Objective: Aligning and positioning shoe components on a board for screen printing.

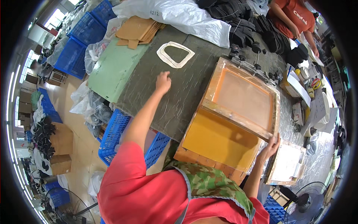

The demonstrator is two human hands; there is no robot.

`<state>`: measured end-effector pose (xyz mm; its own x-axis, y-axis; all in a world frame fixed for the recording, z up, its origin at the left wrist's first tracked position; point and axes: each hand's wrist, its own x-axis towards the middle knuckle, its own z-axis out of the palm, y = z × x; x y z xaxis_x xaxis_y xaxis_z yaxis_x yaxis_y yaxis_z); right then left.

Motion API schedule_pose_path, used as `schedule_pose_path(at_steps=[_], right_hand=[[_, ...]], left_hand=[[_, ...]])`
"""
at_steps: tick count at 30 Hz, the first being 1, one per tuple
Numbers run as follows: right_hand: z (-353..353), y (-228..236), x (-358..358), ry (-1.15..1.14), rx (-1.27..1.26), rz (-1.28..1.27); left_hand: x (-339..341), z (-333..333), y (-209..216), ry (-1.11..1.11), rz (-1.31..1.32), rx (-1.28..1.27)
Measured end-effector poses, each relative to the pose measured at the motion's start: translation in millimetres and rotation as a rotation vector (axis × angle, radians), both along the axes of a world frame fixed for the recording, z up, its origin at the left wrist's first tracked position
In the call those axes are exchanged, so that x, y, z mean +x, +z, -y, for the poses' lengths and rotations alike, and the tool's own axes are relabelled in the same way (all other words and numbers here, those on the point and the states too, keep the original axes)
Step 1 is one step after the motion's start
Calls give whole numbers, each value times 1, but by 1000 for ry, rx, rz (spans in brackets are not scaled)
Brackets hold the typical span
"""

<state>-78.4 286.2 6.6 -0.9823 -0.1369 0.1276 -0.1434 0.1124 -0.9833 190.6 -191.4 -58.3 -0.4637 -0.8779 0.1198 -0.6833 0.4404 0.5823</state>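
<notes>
My left hand is over the dark board, its fingers curled in and nothing visible in them. Just beyond it, apart from the fingers, lies a white ring-shaped cut piece with an open middle. My right hand grips the near right corner of a wooden screen-printing frame. This frame has a pale mesh and sits tilted, its far edge at a row of metal hinge clamps. Below its near edge shows a yellow-brown flat board.
A stack of brown card pieces and a pale green board lie at the left. Black pieces are piled at the back, near another person. A smaller white frame and a fan stand right; a blue crate stands left.
</notes>
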Motion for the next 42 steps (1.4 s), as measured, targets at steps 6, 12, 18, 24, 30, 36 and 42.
schedule_pose_path(at_steps=[6, 12, 18, 24, 30, 36, 42], right_hand=[[33, 99, -38, -124, 56, -123], [21, 101, -56, -127, -432, 170], [-47, 38, 1, 180, -424, 477], [-52, 22, 42, -55, -133, 516], [1, 24, 51, 151, -100, 516], [67, 25, 72, 427, 22, 518], [125, 46, 108, 651, 170, 345]], left_hand=[[-57, 93, 9, 257, 172, -50], [-88, 139, 9, 440, 327, 18], [-9, 184, -15, 578, 280, 44], [148, 231, -44, 612, -94, 210], [243, 233, 9, 881, -1288, 403], [264, 191, 66, 323, -490, 340], [210, 124, 131, 292, -908, 542]])
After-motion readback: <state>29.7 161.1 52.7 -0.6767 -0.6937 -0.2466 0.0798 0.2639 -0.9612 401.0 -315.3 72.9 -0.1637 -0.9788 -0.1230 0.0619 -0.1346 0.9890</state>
